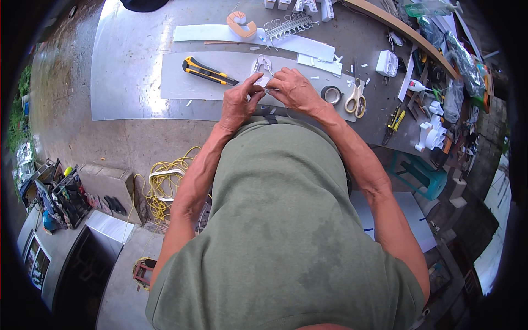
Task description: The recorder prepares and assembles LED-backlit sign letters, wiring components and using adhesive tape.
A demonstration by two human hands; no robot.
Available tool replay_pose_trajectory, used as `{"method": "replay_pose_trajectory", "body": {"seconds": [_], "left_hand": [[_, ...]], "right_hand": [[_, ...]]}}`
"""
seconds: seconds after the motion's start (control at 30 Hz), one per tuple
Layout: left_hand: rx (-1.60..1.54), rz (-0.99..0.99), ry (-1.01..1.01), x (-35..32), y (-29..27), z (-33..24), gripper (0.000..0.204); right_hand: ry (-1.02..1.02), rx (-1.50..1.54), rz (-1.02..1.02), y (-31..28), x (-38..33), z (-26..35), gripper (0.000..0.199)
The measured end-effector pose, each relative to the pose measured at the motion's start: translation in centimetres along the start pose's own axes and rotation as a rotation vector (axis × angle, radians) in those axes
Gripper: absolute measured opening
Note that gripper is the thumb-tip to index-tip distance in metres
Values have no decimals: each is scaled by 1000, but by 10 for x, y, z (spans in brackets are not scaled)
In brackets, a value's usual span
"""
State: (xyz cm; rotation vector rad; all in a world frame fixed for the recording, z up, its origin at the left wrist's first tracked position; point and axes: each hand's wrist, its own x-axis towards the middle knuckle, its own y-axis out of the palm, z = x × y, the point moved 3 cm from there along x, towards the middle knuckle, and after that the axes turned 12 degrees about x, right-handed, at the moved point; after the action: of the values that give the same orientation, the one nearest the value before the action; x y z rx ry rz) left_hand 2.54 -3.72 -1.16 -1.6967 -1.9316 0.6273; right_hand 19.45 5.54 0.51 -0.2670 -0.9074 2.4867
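My left hand [240, 100] and my right hand [297, 92] meet over a grey sheet [190, 88] near the table's front edge. Both are closed, with fingertips pinched together at one spot. What they hold is small and mostly hidden by the fingers. Just beyond the fingertips sits a small white curved piece [262, 61] with thin strands by it. To the left of my left hand lies a yellow and black utility knife [209, 71]. Right of my right hand are a roll of dark tape [331, 95] and scissors [356, 101] with cream handles.
Farther back, a white strip [203, 33] bears a C-shaped piece [241, 27] and a wired string of small modules [287, 26]. A white power adapter [386, 64], yellow-handled pliers [396, 120] and clutter line the right. Below are a green stool [426, 176] and yellow cord [159, 190].
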Motion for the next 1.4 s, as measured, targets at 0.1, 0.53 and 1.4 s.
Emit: {"method": "replay_pose_trajectory", "body": {"seconds": [0.1,0.53,1.4], "left_hand": [[-5,19,-3,-1,-2,-1,59],[163,-21,75,5,-3,15,46],[256,-146,126,5,5,5,21]], "right_hand": [[-19,17,11,2,4,-6,18],[-221,-16,-38,5,20,-18,13],[-175,238,-28,9,22,-30,16]]}}
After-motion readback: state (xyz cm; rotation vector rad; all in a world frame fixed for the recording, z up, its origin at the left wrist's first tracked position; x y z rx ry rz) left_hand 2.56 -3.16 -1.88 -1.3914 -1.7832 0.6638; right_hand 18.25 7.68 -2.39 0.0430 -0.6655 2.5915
